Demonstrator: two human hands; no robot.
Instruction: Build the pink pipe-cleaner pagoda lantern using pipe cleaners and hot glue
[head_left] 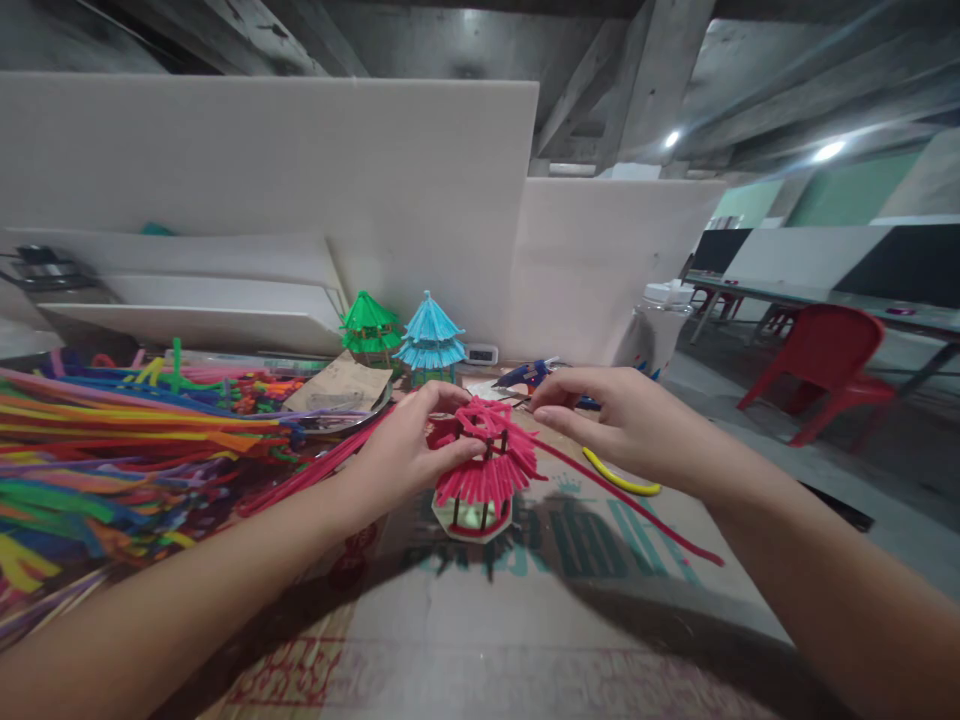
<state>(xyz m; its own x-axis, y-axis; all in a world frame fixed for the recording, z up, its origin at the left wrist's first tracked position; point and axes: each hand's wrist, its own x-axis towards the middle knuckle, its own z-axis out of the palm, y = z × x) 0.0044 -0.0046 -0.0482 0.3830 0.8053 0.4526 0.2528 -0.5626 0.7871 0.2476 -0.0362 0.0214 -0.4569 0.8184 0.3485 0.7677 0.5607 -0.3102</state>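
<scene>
A small pavilion model (489, 470) with a pinkish-red pipe-cleaner roof, dark posts and a pale base is gripped by my left hand (409, 445), its fingers and thumb around the upper roof from the left. Just right of the roof top, my right hand (592, 405) is closed in a pinch. A thin dark bit shows by those fingertips, too small to name. Beneath my right hand, a long red pipe cleaner (637, 505) slants across the cardboard (480, 620). More red pipe cleaners (307, 475) lie behind my left forearm.
Bundles of coloured pipe cleaners (127, 430) fill the left side. Behind stand a green pavilion (369, 325) and a blue pavilion (431, 335). A blue glue gun (525, 373) lies beyond my hands. A curved yellow piece (619, 472) rests at the right, and white boards (420, 200) form the back.
</scene>
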